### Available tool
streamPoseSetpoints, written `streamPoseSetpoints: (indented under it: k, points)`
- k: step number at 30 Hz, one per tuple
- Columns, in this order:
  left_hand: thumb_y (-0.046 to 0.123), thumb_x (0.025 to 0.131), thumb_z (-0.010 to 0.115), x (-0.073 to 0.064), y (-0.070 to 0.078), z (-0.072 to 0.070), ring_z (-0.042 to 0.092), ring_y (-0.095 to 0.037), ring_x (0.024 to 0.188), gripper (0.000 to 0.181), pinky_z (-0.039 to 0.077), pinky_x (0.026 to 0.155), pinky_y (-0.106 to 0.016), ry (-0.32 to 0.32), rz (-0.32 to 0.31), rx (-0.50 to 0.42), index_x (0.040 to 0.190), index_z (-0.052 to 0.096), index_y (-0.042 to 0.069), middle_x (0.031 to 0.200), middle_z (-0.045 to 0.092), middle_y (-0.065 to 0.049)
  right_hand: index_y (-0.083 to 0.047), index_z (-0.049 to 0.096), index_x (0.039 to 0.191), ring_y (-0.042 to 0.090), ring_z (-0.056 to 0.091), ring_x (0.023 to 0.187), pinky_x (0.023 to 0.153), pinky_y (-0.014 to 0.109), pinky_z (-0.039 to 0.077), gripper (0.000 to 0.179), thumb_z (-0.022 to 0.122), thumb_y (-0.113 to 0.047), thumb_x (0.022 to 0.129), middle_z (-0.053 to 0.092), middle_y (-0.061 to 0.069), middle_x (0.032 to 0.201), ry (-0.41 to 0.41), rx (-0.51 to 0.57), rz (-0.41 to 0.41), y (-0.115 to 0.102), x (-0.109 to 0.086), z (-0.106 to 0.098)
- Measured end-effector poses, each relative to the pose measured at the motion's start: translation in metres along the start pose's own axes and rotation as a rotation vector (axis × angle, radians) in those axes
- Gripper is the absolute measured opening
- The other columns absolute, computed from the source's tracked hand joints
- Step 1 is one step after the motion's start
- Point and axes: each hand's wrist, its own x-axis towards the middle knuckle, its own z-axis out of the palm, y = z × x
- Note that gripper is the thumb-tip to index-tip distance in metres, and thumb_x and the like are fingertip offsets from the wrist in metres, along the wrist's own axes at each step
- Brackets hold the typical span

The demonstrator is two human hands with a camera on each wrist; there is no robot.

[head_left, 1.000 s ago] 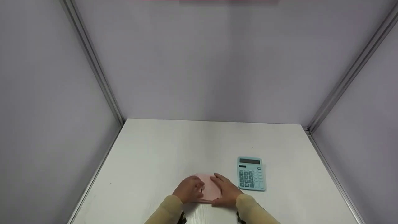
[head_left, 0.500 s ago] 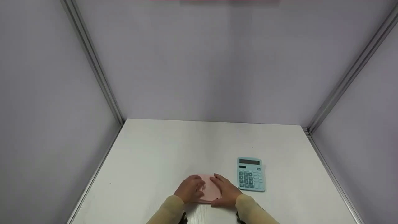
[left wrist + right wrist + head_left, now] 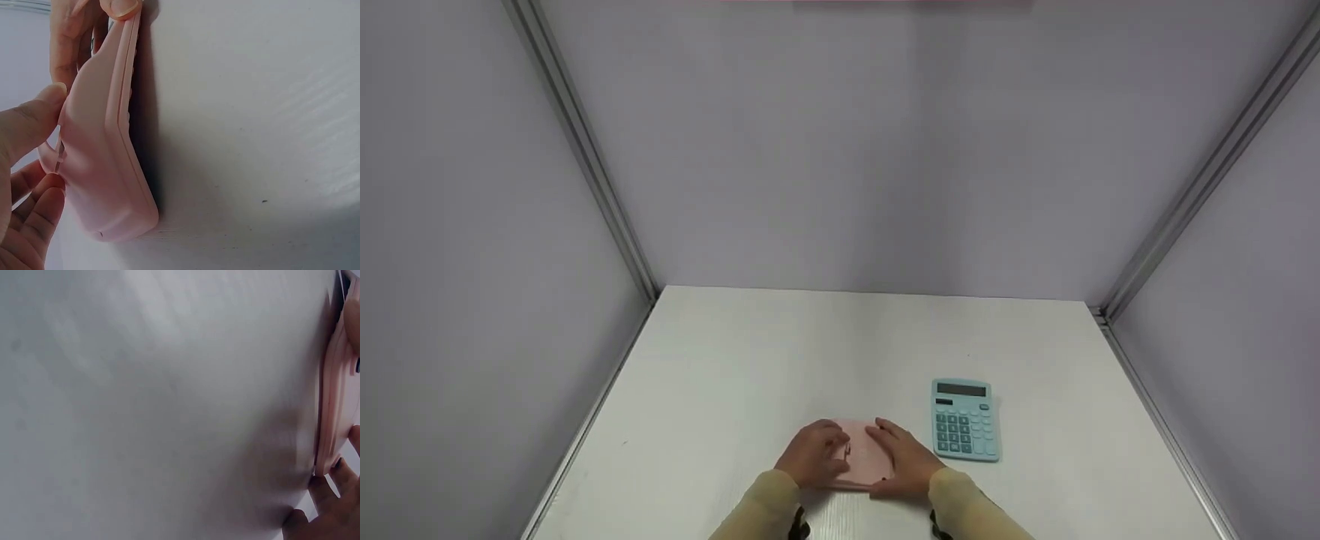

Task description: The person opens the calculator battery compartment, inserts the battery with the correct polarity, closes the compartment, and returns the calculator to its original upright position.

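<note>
A pink calculator [image 3: 868, 459] lies face down on the white table, between my two hands. My left hand [image 3: 812, 455] is at its left half. In the left wrist view, the thumb and fingers of that hand pinch a small pink battery cover [image 3: 49, 157], tilted up from the back of the casing [image 3: 104, 163]. My right hand [image 3: 907, 461] grips the right side, thumb at the near edge and fingers at the far edge. Bumps like keys show along the underside, facing the table. The battery space is hidden.
A light blue calculator [image 3: 962, 431] lies face up on the white table [image 3: 720, 375], just right of my right hand. Grey panels [image 3: 840, 150] close off the back and both sides.
My left hand shifts slightly right and then back left. The gap by its fingertips looks a little wider now. The right hand and the blue calculator stay in place.
</note>
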Motion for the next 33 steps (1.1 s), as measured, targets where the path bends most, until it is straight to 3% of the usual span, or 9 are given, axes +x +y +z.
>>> streamPoseSetpoints:
  k: [7,17,27,33]
  points:
    - [0.023,0.075,0.081,-0.0006,-0.0006,0.0006,0.059,-0.024,0.111,0.034,0.049,0.096,-0.042,0.008,0.045,0.01,0.106,0.072,0.012,0.116,0.062,-0.004,-0.047,0.025,0.148,0.023,0.022,0.143,0.112,0.052,0.029,0.108,0.075,-0.075,0.056,0.017,-0.013,0.158,-0.001,0.009,0.005,-0.0003,-0.0001,0.0001]
    - [0.015,0.075,0.081,0.0008,0.0008,0.0043,0.06,-0.017,0.1,0.033,0.054,0.083,-0.031,0.021,0.029,-0.029,0.107,0.072,0.007,0.112,0.061,-0.002,-0.046,0.025,0.149,0.023,0.022,0.143,0.11,0.052,0.031,0.106,0.076,-0.072,0.059,0.017,-0.012,0.158,-0.008,0.026,-0.006,-0.0022,-0.0024,-0.0017]
    - [0.013,0.077,0.076,0.0014,0.0018,0.0034,0.06,-0.018,0.1,0.032,0.054,0.084,-0.033,0.04,0.017,-0.043,0.109,0.071,0.007,0.114,0.06,-0.003,-0.045,0.025,0.149,0.023,0.023,0.143,0.111,0.052,0.03,0.106,0.076,-0.071,0.059,0.017,-0.011,0.158,-0.009,0.021,0.008,-0.0059,-0.0037,-0.0047]
    - [0.016,0.078,0.075,0.0017,0.0046,0.0024,0.059,-0.018,0.101,0.032,0.053,0.087,-0.035,0.023,0.016,-0.001,0.108,0.071,0.007,0.111,0.06,-0.001,-0.046,0.025,0.149,0.023,0.022,0.143,0.111,0.051,0.03,0.107,0.075,-0.073,0.058,0.017,-0.011,0.158,-0.005,0.011,-0.003,-0.0029,-0.0018,-0.0029]
